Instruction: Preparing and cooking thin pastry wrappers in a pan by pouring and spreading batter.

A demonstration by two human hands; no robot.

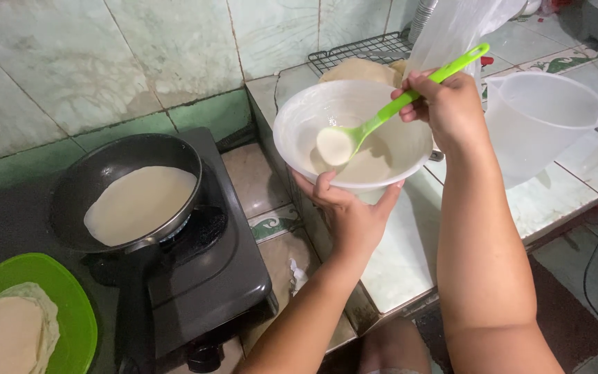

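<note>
Your left hand (349,216) cups the white bowl (352,131) from below, thumb hooked over the near rim and fingers spread under the base, holding it in the air above the edge of the tiled counter (410,242). Your right hand (446,104) is closed around the upper handle of the green ladle (389,111), gripping it near its far end.

The ladle looks like light, stiff plastic; held that high on the handle, its head probably swings easily. Its long axis runs diagonally, handle tip up and to the right, cup (334,145) down and to the left inside the bowl. The cup faces up and is filled with pale batter, so it likely needs to stay level or it will drip. A shallow pool of the same batter (368,165) sits in the bowl's bottom. The bowl seems light, but wet batter on the rim could make it slippery.

To the left, 1 thin crepe (140,204) lies flat in a dark frying pan (115,166) on a black stove (209,277). A green plate (70,305) at the lower left carries stacked crepes. A clear plastic jug (541,118) stands on the counter to the right, and a wire rack (361,52) sits behind the bowl.
</note>
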